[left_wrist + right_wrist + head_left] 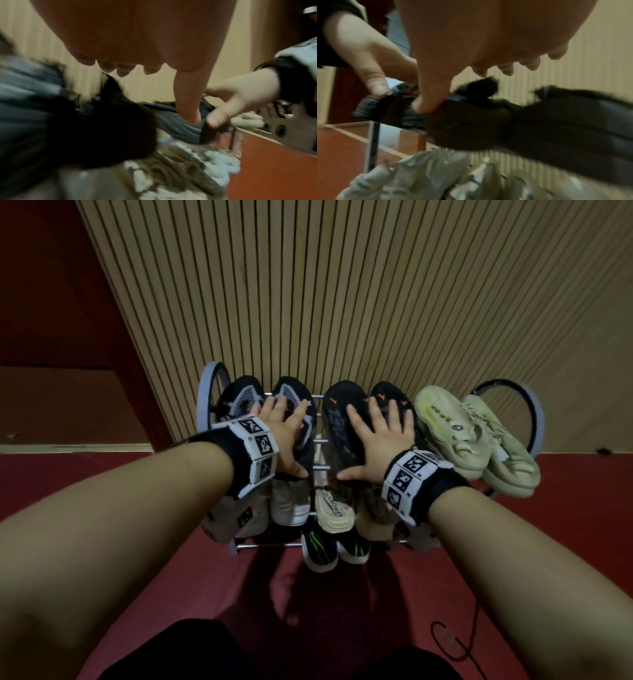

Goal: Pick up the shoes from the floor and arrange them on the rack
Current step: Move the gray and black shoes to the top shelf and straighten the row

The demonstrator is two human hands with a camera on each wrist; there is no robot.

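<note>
Slatted wall [342, 285] – rack [318, 440] shoes [342, 419] under both hands [380, 436]

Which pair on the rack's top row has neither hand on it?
The pale cream-and-lime foam pair at the right end; the left hand and right hand rest on the two darker pairs.

A ribbed beige wall panel [342, 285] meets dark red carpet [548, 525], dimly lit.

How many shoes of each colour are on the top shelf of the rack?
Black and grey shoes: 2
Black shoes with orange marks: 2
Cream shoes: 2
Total: 6
</note>
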